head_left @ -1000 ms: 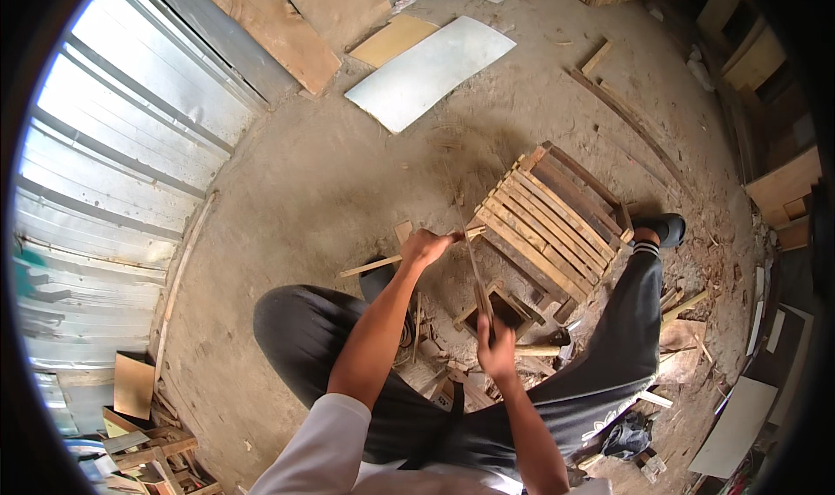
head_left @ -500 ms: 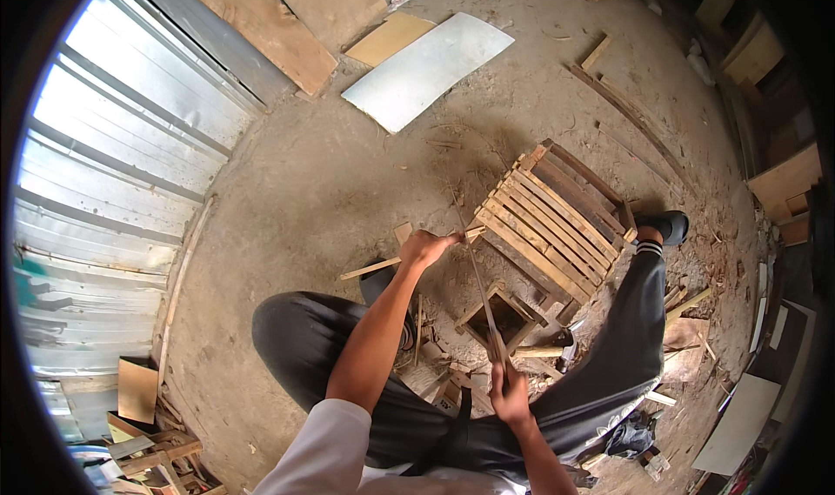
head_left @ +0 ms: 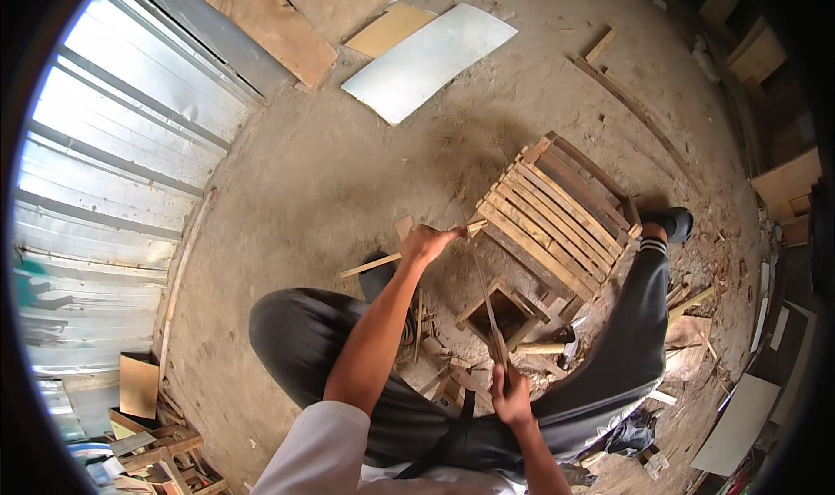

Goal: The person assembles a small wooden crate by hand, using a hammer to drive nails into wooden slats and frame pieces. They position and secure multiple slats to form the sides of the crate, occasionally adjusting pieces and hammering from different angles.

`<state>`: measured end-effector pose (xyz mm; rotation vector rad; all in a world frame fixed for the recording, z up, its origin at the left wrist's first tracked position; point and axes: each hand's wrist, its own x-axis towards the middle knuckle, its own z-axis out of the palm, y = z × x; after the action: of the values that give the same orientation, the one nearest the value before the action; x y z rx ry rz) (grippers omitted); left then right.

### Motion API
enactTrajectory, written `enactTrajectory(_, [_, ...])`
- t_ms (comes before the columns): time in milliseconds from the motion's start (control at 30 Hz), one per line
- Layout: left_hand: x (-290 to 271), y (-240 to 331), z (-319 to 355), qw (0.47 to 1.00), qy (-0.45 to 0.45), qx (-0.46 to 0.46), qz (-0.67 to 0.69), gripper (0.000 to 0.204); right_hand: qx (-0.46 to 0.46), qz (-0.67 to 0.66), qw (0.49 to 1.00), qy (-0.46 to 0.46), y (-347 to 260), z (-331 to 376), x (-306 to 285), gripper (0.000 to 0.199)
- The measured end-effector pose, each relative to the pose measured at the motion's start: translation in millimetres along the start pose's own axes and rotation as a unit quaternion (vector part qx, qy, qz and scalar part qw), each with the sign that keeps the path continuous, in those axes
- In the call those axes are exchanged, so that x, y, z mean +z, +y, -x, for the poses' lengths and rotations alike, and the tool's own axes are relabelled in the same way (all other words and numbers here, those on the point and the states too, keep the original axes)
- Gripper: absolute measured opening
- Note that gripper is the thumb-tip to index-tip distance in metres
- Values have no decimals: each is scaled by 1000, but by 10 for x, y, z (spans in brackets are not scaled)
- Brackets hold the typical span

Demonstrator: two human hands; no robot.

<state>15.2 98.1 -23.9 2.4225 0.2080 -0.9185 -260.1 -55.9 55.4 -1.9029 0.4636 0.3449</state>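
Left hand (head_left: pixel 426 244) had its fingers clamped on a thin wooden strip (head_left: pixel 371 265); strip stuck out both sides of the fist, right end close to the near-left corner of a slatted wooden crate (head_left: pixel 552 225). Couldn't tell if strip and crate touched. Right hand (head_left: pixel 511 392) was lower, nearer the body, fingers wrapped round the handle end of a long narrow saw (head_left: pixel 486 299). Blade ran up and slightly left, crossing the strip just right of the left hand; depth of any cut too small to read. Small open wooden box (head_left: pixel 520 305) sat on the ground beneath the blade, between the crate and the right hand. Hammer (head_left: pixel 539 349) lay just right of that, among offcuts. Person's dark-trousered legs were spread either side of the work, right foot beside the crate. Farther off, a white sheet (head_left: pixel 430 60) lay flat on the dirt floor (head_left: pixel 287 173).
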Motion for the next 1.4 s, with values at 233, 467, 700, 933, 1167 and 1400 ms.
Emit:
enactTrajectory(233, [-45, -12, -107, 1000, 24, 12, 7, 83, -97, -4, 993, 74, -144, -424, 55, 37])
enactTrajectory(467, [-19, -29, -111, 999, 14, 29, 25, 87, -19, -31, 999, 41, -56, -213, -1, 35])
enactTrajectory(700, [-95, 15, -134, 999, -29, -15, 32, 74, -27, -29, 998, 46, -248, -105, -42, 30])
enactTrajectory(933, [-85, 101, -11, 1000, -16, -11, 9, 78, -102, -36, 991, 74, -128, -536, 102, 37])
enactTrajectory(1167, [-41, 31, -95, 999, -11, 7, 48, 85, -5, -12, 1000, 7, 198, -1, 52, 41])
enactTrajectory(1400, [7, -8, -73, 999, 32, 26, 14, 83, -81, -31, 994, 71, -114, -494, 87, 40])
